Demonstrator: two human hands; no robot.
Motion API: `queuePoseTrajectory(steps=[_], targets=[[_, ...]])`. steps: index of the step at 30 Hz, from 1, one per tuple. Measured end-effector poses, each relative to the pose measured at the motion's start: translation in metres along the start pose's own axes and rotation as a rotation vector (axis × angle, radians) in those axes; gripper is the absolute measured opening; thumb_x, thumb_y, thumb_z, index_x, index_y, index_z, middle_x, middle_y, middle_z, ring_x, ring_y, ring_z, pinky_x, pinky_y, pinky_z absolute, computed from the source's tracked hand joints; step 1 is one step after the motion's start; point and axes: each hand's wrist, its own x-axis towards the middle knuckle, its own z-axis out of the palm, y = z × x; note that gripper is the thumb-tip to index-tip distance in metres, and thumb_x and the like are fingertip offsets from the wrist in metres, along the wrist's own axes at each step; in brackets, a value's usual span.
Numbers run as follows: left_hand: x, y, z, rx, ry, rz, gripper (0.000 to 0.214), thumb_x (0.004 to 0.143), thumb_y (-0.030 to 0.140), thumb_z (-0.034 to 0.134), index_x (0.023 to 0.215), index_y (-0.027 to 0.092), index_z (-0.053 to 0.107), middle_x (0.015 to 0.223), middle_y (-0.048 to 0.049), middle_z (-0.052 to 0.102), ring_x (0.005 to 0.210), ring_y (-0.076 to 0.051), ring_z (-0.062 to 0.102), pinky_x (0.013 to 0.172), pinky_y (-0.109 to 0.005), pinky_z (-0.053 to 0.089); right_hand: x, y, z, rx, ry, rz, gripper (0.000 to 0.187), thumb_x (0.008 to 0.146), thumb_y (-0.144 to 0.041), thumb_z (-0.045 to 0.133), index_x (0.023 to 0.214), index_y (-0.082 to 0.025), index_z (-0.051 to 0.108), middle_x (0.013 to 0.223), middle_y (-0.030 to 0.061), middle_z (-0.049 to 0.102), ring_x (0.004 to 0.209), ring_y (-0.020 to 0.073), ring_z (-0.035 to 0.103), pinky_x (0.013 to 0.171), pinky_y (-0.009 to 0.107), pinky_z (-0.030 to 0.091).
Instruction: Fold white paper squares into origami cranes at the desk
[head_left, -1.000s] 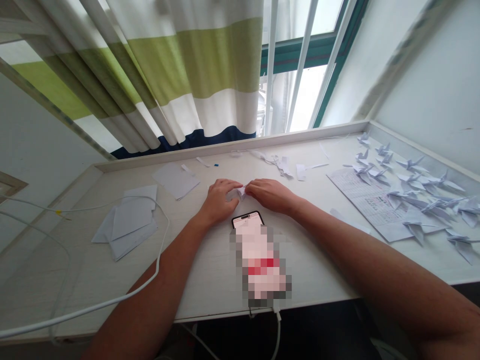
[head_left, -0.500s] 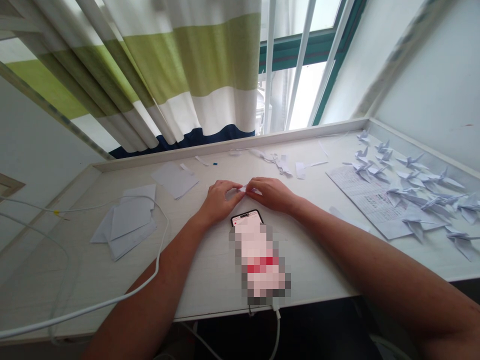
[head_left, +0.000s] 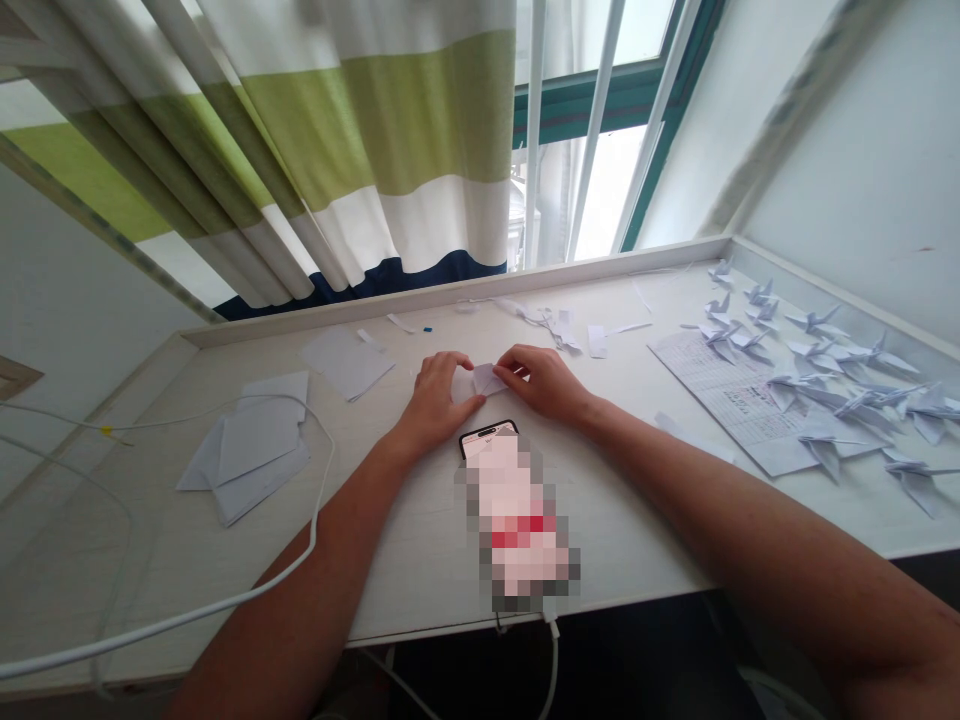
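A small folded piece of white paper (head_left: 489, 379) lies on the desk between my hands, its folded flap showing more than it hides. My right hand (head_left: 546, 384) pinches the paper's right edge between thumb and fingers. Around the left side curves my left hand (head_left: 437, 396), thumb and fingers spread apart; the thumb tip rests at the near edge of the paper. Just below the hands lies a phone (head_left: 489, 436) with a lit screen, mostly blurred out, and a white cable plugged into its lower end.
Several folded paper cranes (head_left: 817, 355) stand at the right, some on a written sheet (head_left: 701, 385). Stacked white paper pieces (head_left: 259, 440) and another sheet (head_left: 349, 362) lie left. Paper scraps (head_left: 559, 325) are at the back. A white cable (head_left: 326, 480) loops over my left forearm.
My hands have moved slightly apart. The left thumb and fingers have spread from a pinch, and more of the folded paper shows. The whole view has shifted slightly.
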Motion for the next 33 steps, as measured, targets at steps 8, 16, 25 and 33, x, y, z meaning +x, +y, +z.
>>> queuePoseTrajectory(steps=[8,16,25,33], targets=[[-0.001,0.003,-0.003,0.183,-0.115,0.128,0.025,0.098,0.033,0.064,0.117,0.032,0.080,0.139,-0.0067,0.064,0.137,-0.032,0.047,0.119,-0.056,0.037,0.002,0.003,0.002,0.116,0.073,0.105,0.007,0.090,-0.019,0.064,0.096,-0.019,0.068,0.090,0.0048,0.077,0.076,0.0168,0.072,0.074,0.030,0.057],[0.003,0.003,0.000,0.216,-0.067,0.165,0.020,0.099,0.042,0.066,0.101,0.033,0.084,0.134,-0.0045,0.069,0.133,-0.031,0.050,0.114,-0.054,0.041,0.005,-0.001,0.004,0.037,0.028,-0.007,0.037,0.086,-0.009,0.059,0.119,-0.019,0.071,0.083,0.0007,0.070,0.074,0.0143,0.065,0.077,0.028,0.055],[0.004,0.003,0.006,0.170,-0.053,0.134,0.016,0.097,0.034,0.068,0.102,0.031,0.082,0.127,-0.0046,0.072,0.127,-0.030,0.052,0.112,-0.050,0.044,0.008,-0.001,0.005,-0.147,-0.115,-0.049,0.010,0.092,-0.015,0.065,0.088,-0.016,0.074,0.085,0.0043,0.068,0.074,0.0151,0.061,0.073,0.027,0.046],[0.006,0.008,0.006,0.161,-0.067,0.091,0.015,0.095,0.033,0.068,0.095,0.030,0.082,0.119,-0.0052,0.074,0.122,-0.029,0.057,0.108,-0.049,0.048,0.011,-0.006,0.009,-0.274,-0.016,0.038,0.019,0.090,-0.016,0.064,0.071,-0.019,0.063,0.077,0.0044,0.067,0.070,0.0168,0.058,0.068,0.028,0.040]])
